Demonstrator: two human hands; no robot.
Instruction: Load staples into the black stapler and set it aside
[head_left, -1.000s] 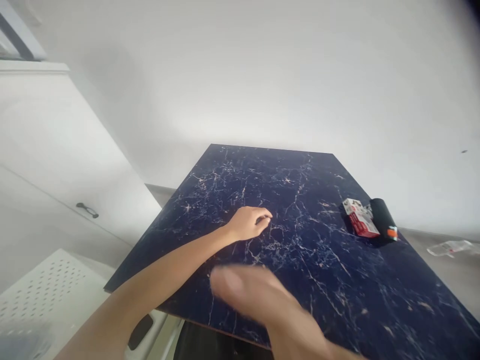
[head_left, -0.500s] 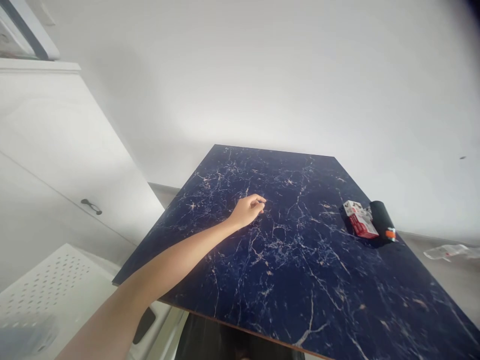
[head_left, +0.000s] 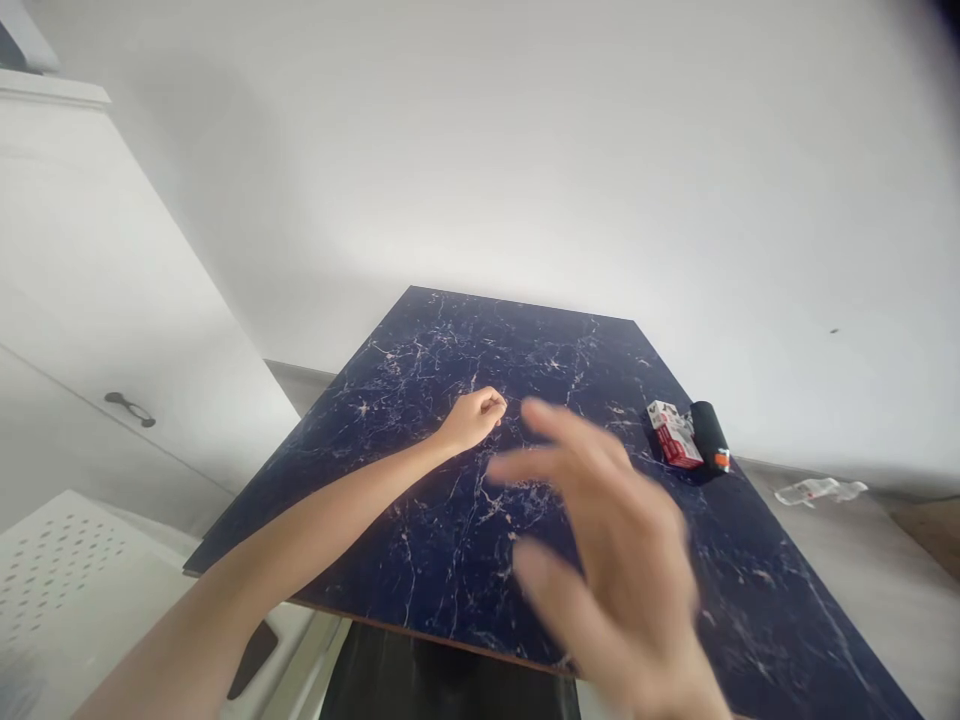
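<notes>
My left hand (head_left: 474, 418) is over the middle of the dark blue marbled table (head_left: 420, 540), its thumb and fingers pressed together in a pinch. Whatever may be between the fingertips is too small to make out. Closer to the camera, my right hand (head_left: 626, 530) hangs above the table to the right of the left one. It is smeared by motion, but its fingers are spread and I see nothing in them.
A red and white box (head_left: 673, 435) and a black cylinder with an orange mark (head_left: 709, 438) lie at the table's right edge. On the floor beyond is a clear plastic item (head_left: 814, 491). A white cabinet (head_left: 112, 300) and a perforated white surface (head_left: 90, 590) stand left.
My right hand has come into view from the lower right with its fingers spread. My left hand stays pinched over the table. The whole view has shifted slightly, with more floor showing at right.
</notes>
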